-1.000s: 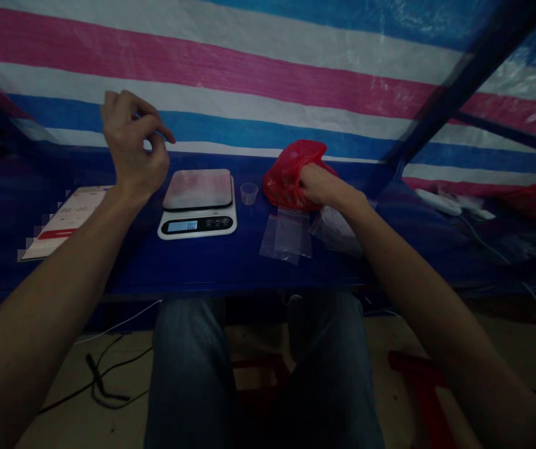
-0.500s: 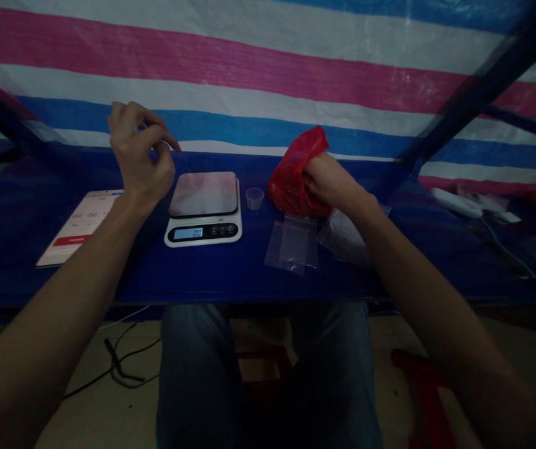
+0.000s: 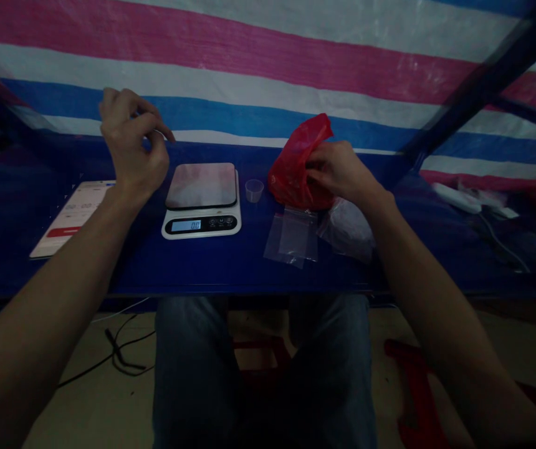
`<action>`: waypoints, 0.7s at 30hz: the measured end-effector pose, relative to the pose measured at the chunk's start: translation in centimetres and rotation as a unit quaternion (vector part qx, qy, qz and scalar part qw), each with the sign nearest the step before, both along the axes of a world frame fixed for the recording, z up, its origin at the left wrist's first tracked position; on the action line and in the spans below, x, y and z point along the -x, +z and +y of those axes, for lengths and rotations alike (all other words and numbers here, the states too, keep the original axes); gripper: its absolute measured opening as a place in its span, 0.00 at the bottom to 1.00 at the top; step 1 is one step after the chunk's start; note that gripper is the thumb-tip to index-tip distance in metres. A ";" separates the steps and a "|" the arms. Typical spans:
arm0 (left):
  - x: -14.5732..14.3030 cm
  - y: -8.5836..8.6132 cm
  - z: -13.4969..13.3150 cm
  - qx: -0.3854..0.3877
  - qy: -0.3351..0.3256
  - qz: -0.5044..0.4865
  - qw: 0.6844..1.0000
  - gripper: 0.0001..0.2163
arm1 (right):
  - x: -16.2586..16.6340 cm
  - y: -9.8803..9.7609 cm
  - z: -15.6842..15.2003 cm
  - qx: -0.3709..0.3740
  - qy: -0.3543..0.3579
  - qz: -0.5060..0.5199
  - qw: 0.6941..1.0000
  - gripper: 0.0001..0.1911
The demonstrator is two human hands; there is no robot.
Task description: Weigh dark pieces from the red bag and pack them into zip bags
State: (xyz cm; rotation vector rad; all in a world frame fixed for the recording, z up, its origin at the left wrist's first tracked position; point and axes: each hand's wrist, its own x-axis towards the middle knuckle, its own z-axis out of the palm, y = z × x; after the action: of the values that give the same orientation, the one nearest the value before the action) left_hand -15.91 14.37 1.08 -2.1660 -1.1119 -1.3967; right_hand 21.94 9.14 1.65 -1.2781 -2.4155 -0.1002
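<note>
My right hand [image 3: 340, 173] grips the crumpled red plastic bag [image 3: 296, 163] at the back of the blue table [image 3: 202, 268]. My left hand [image 3: 130, 143] is raised above the table left of the white digital scale [image 3: 201, 199], thumb and fingers pinched together; what they hold, if anything, is too small to see. A small clear cup [image 3: 253, 190] stands between the scale and the red bag. Several clear zip bags [image 3: 292, 236] lie in front of the red bag, and a crumpled clear bag [image 3: 348, 229] sits under my right wrist.
A phone or tablet with a lit screen [image 3: 72, 217] lies at the left. A white power strip [image 3: 464, 199] with cables lies at the right. A striped tarp [image 3: 268, 68] hangs behind. Dark blue frame bars [image 3: 473, 93] slant at right. Cables [image 3: 118, 355] and a red stool [image 3: 412, 386] are on the floor.
My right hand has come out of the red bag's mouth and now grips the bag from its right side, lifting its top. My left hand has stayed raised and pinched.
</note>
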 end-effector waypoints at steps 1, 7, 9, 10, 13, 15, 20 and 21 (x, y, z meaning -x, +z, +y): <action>0.0 0.0 0.0 -0.005 -0.004 0.000 1.000 0.10 | -0.2 0.2 -0.1 -0.002 0.002 0.009 1.000 0.08; 0.0 0.2 0.2 -0.037 -0.015 0.021 0.999 0.11 | 0.0 1.0 -1.0 -0.003 0.004 0.065 0.998 0.08; 0.0 0.2 0.2 -0.044 -0.016 0.020 0.999 0.11 | 0.6 0.5 -0.8 0.006 0.002 0.064 0.998 0.08; 0.0 0.2 0.2 -0.043 -0.014 0.020 0.999 0.10 | 0.9 0.2 -0.7 0.013 0.001 0.059 0.998 0.07; -0.1 0.2 0.0 -0.015 -0.002 0.026 1.000 0.09 | 1.1 -0.4 -0.4 0.029 -0.011 0.052 0.998 0.06; -0.3 0.1 -0.2 0.005 0.001 0.021 1.000 0.08 | 0.8 -0.2 -0.4 0.033 -0.027 0.081 0.996 0.06; -0.2 -0.5 0.1 0.006 0.016 0.003 1.000 0.08 | 0.1 0.3 -0.9 0.030 -0.044 0.196 0.979 0.08; -0.2 -0.6 0.2 -0.005 0.008 -0.001 1.000 0.08 | 0.3 0.3 -0.9 0.037 -0.041 0.207 0.977 0.07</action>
State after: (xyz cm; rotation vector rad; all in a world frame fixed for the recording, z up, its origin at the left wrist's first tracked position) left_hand -15.74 14.57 0.44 -2.1437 -1.1176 -1.3955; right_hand 21.66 8.21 1.90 -1.2829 -2.0275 0.2162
